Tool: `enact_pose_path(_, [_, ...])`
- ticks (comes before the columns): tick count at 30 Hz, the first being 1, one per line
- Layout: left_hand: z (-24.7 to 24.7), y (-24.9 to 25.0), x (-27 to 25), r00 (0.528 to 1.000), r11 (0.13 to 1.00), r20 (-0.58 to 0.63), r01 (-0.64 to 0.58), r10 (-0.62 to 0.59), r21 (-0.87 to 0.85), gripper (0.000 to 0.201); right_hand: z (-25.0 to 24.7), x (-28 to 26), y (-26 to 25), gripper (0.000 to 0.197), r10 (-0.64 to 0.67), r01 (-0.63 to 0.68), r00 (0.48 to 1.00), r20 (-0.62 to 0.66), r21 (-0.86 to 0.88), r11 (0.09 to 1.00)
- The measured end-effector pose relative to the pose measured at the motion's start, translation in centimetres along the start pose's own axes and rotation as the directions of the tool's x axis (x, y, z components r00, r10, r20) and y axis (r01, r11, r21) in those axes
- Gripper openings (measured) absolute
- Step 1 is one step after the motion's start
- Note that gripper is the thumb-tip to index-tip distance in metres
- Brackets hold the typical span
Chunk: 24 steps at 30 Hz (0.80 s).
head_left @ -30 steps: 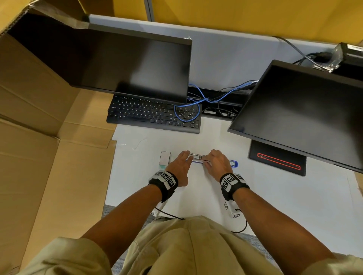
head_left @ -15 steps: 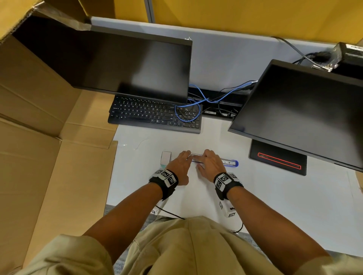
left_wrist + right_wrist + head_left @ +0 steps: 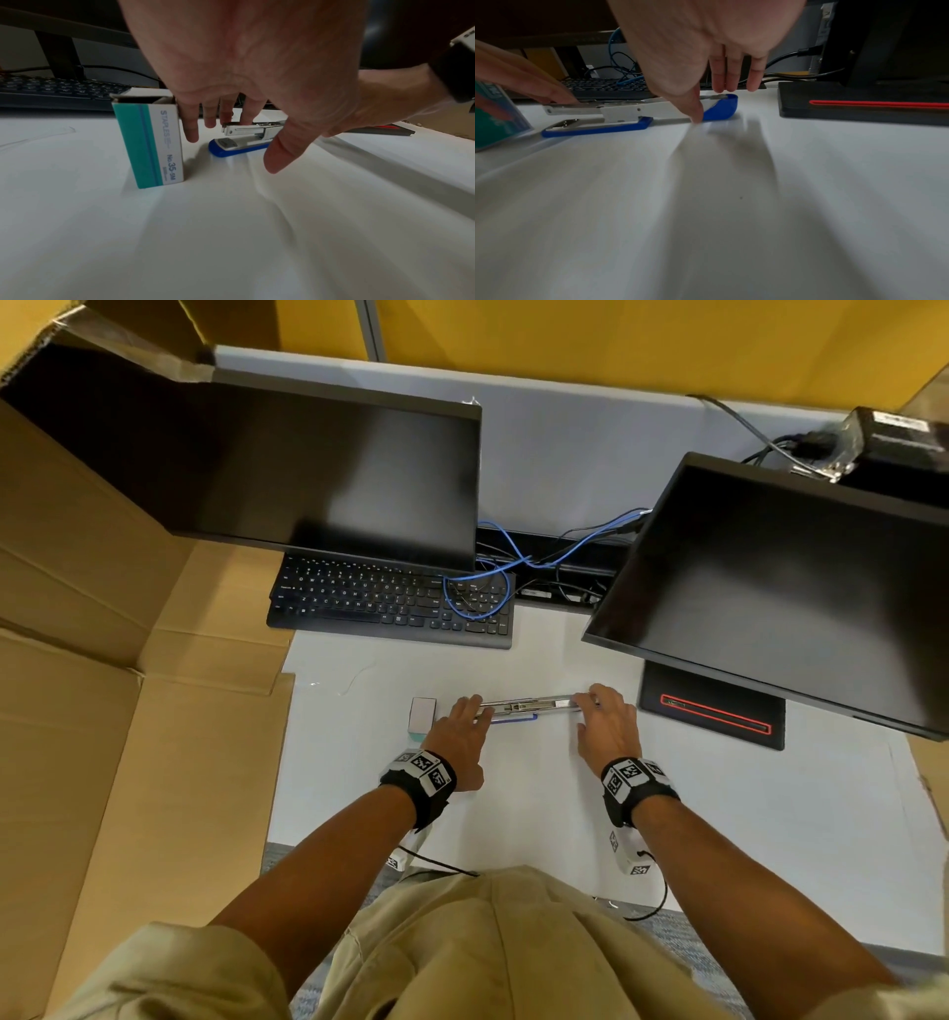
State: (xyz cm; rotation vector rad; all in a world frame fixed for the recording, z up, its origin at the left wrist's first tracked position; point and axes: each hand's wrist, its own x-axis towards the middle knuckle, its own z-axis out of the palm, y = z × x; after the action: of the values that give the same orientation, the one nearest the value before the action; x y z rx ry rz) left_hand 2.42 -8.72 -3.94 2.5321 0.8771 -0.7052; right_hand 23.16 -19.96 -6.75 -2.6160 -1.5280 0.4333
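Left grip, fingers straight, touches stapler; staple box just beside. Right grip, fingers loose, straddles its other end.

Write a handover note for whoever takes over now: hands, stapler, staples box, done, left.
Left hand: open, fingers touch the metal magazine tip of the stapler.
Right hand: open, thumb before the blue lid end, fingers behind it.
The stapler lies swung open on the white desk; staples box stands left of it, top open.
Done: stapler opened. Left, probably: load staples, close the lid; magazine contents not visible.
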Motion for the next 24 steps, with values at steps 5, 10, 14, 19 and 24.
enact_pose_path(5, [0.1, -0.2, -0.3, 0.999, 0.999, -0.020, 0.029, -0.030, -0.022, 0.094, -0.1, 0.4, -0.2, 0.042, 0.016, -0.017, 1.000, 0.026, 0.016, 1.000])
enact_pose_path(10, [0.5, -0.5, -0.8, 0.999, 0.991, -0.005, 0.051, -0.052, -0.125, 0.093, -1.0, 0.9, -0.1, 0.039, 0.048, -0.042, 0.996, 0.071, -0.077, 0.996])
enact_pose_path(14, [0.3, -0.4, -1.1, 0.998, 0.983, 0.024, 0.054, -0.051, -0.174, 0.088, -0.8, 1.0, 0.0, 0.044, 0.045, -0.039, 0.994, 0.102, -0.059, 0.998])
enact_pose_path(19, [-0.2, -0.2, -1.2, 0.998, 0.982, 0.044, 0.055, -0.048, -0.178, 0.087, -1.1, 0.6, -0.1, 0.036, 0.063, -0.062, 0.989, 0.133, -0.015, 0.998])
enact_pose_path(24, [-0.3, -0.1, -1.2, 0.996, 0.976, 0.074, 0.064, -0.050, -0.207, 0.091, -1.6, 0.1, -0.2, 0.042, 0.060, -0.070, 0.992, 0.115, 0.089, 0.994])
